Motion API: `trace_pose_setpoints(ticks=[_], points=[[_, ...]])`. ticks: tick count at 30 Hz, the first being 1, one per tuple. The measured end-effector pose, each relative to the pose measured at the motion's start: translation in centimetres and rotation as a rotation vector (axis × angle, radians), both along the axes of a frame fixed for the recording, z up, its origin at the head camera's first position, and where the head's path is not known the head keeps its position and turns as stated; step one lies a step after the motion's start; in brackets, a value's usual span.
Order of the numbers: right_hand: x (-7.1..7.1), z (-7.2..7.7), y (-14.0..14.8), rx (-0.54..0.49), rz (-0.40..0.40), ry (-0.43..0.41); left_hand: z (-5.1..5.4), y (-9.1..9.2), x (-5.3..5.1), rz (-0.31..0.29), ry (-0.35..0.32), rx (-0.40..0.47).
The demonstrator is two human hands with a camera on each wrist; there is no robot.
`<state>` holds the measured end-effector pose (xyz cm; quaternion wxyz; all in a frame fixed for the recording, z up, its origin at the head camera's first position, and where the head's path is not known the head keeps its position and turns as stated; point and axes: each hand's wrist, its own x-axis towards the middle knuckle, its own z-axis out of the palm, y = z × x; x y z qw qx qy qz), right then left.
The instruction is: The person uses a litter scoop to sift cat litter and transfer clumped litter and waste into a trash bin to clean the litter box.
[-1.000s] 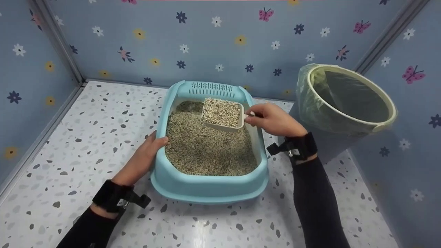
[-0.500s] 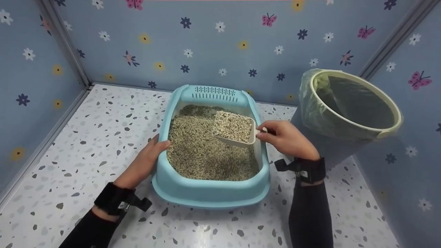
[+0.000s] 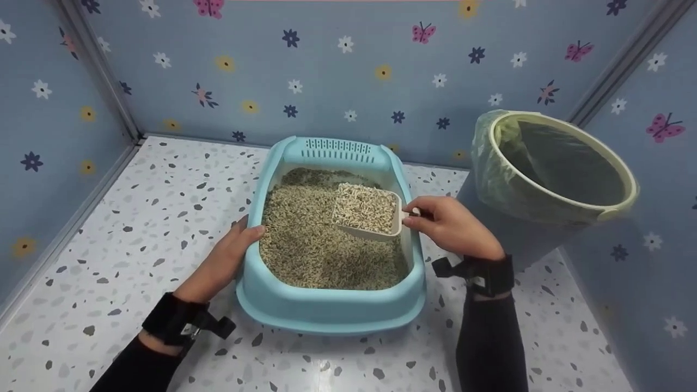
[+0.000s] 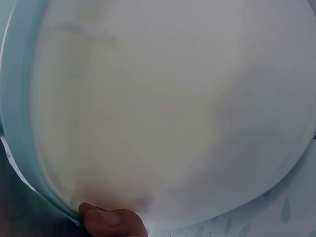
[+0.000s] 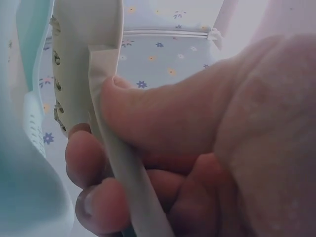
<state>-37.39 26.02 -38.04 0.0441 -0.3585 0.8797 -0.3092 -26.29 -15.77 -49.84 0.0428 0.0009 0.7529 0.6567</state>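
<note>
A light-blue litter box [image 3: 332,309] stands on the floor, part-filled with tan pellet litter [image 3: 297,239]. At its left wall my left hand [image 3: 227,256] grips the side, the thumb over the rim and the other fingers mostly hidden outside. A cream litter scoop [image 3: 373,235], heaped with pale pellets, hovers above the right half of the box. My right hand [image 3: 451,227] holds its short handle from the right; in the right wrist view the thumb presses on the scoop handle [image 5: 132,177] and the fingers curl round it. The left wrist view shows a fingertip [image 4: 111,222] against the box.
A tall bin [image 3: 512,234] with a greenish bag liner [image 3: 493,182] and cream ring stands to the right, just beyond my right hand. Blue flowered panels [image 3: 261,60] enclose the back and both sides. The floor [image 3: 158,218] is white with grey flecks.
My right hand and the loaded scoop have shifted right and toward me over the box. The left hand stays on the box's left side. The whole view has tilted slightly.
</note>
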Motion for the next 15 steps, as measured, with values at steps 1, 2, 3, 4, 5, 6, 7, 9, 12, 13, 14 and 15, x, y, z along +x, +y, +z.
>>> trace_pose_setpoints(ticks=[1, 2, 3, 4, 5, 6, 7, 9, 12, 13, 14, 15], points=[[-0.05, -0.05, 0.00, 0.000, -0.004, -0.002, 0.03, -0.03, -0.01, 0.001, -0.003, 0.001], [-0.06, -0.09, -0.01, -0.002, -0.009, -0.005, 0.04, -0.05, -0.03, 0.000, -0.002, 0.001], [-0.09, -0.12, -0.01, -0.003, -0.014, -0.005, 0.05, -0.04, -0.06, 0.001, -0.001, 0.000], [-0.13, -0.18, 0.00, -0.006, -0.015, -0.005, 0.05, -0.03, -0.08, 0.001, 0.000, 0.000], [-0.16, -0.23, -0.01, -0.009, -0.014, -0.003, 0.08, -0.02, -0.07, 0.000, -0.001, -0.003], [-0.17, -0.27, -0.03, -0.011, -0.011, 0.000, 0.06, -0.03, -0.08, 0.000, -0.001, -0.004], [-0.18, -0.29, -0.07, -0.015, -0.006, 0.000, 0.04, -0.04, -0.09, 0.000, 0.001, -0.004], [-0.24, -0.38, -0.15, -0.024, 0.006, 0.003, 0.06, -0.06, -0.08, 0.002, 0.007, -0.013], [-0.32, -0.37, -0.13, -0.037, 0.017, -0.003, 0.06, -0.01, -0.15, 0.007, 0.010, -0.017], [-0.34, -0.33, -0.10, -0.040, 0.017, -0.005, 0.08, 0.00, -0.16, 0.008, 0.013, -0.018], [-0.36, -0.27, -0.06, -0.042, 0.017, -0.006, 0.11, 0.02, -0.17, 0.010, 0.015, -0.021], [-0.39, -0.18, 0.00, -0.043, 0.015, -0.007, 0.12, 0.05, -0.18, 0.012, 0.015, -0.018]])
